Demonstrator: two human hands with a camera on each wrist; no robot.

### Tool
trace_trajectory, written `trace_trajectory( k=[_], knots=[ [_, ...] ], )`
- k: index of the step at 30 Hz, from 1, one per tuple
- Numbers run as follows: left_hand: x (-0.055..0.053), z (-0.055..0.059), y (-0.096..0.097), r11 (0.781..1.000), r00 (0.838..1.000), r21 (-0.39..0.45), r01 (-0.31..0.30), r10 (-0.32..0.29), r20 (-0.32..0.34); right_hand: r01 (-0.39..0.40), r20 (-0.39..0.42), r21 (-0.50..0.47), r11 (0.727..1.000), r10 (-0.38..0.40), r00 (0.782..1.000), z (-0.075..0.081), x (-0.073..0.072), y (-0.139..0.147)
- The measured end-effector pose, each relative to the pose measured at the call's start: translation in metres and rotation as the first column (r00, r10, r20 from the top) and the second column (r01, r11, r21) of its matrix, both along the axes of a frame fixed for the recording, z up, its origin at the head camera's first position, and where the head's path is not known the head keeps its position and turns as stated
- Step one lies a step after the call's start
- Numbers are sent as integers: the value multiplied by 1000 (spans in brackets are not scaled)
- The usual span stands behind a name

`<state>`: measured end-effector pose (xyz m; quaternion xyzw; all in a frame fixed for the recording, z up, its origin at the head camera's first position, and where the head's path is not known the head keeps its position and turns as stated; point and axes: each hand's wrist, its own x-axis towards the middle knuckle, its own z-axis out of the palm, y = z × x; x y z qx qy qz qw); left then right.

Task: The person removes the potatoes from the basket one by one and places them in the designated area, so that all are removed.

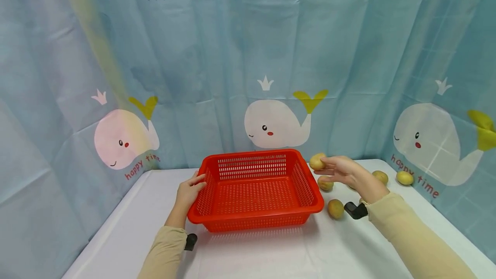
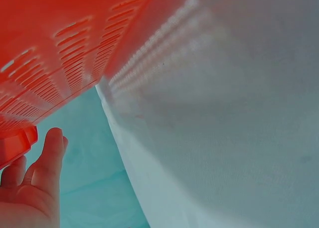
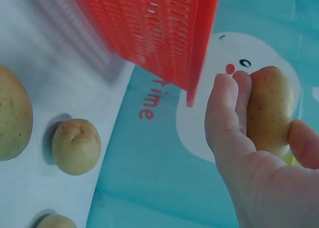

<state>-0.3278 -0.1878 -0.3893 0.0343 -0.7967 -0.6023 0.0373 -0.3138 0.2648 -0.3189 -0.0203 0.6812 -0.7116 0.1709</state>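
A red perforated plastic basket (image 1: 255,193) stands on the white-covered table, its visible inside bare. At its left side, my left hand (image 1: 187,190) holds the rim, with some fingers reaching over the edge; in the left wrist view one finger (image 2: 52,151) extends straight alongside the rim. Just past the basket's right rim, my right hand (image 1: 342,170) pinches a yellow-brown potato (image 3: 270,111) between thumb and fingers, raised above the table. Below that hand lie a potato (image 1: 325,183) close to the basket and another potato (image 1: 335,209) nearer the front.
Farther right on the table (image 1: 271,257) are more potatoes, among them one (image 1: 380,177) behind the right wrist and a yellower one (image 1: 404,178) near the right edge. A blue curtain (image 1: 217,76) printed with whales surrounds the table at the back and sides.
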Motion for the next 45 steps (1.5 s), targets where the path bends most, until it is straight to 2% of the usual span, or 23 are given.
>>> trace_trajectory(
  k=[5, 8, 9, 12, 15, 17, 20, 24, 29, 36, 45],
  knots=[
    [0, -2, 1, 1000, 1000, 4, 7, -7, 10, 36, -14, 6, 999, -35, 999, 1, 7, 8],
    [0, -2, 1, 1000, 1000, -3, 3, -3, 11, -2, -50, -16, 1000, 2, 999, -1, 6, 19],
    [0, -2, 1, 1000, 1000, -9, 4, -4, 8, -42, -66, -53, 998, 38, 997, -4, 3, 26],
    [0, -1, 1, 1000, 1000, -16, 2, -2, 6, -68, -86, -80, 994, 61, 994, -3, 3, 35],
    [0, 0, 1, 1000, 1000, -20, 3, -3, 8, -11, -63, -77, 997, 6, 998, 2, 6, 39],
    [0, 1, 1, 1000, 1000, -14, 4, -4, 10, 61, -36, -41, 997, -63, 997, 8, 13, 37],
    [1, 2, 3, 1000, 1000, -13, 7, -7, 13, 113, 1, -51, 992, -113, 994, 11, 18, 41],
    [1, 3, 2, 1000, 1000, -14, 6, -6, 21, 127, 21, -83, 988, -126, 992, 11, 23, 49],
    [2, 3, 0, 1000, 1000, -31, 5, -5, -13, 169, 44, -127, 977, -165, 985, 12, 29, 58],
    [3, 3, 0, 1000, 1000, -10, 18, -18, -9, 247, 94, -184, 951, -234, 968, 9, 33, 74],
    [3, 0, 0, 1000, 1000, -7, 14, -14, -3, 279, 168, -307, 910, -237, 957, 15, 39, 92]
  ],
)
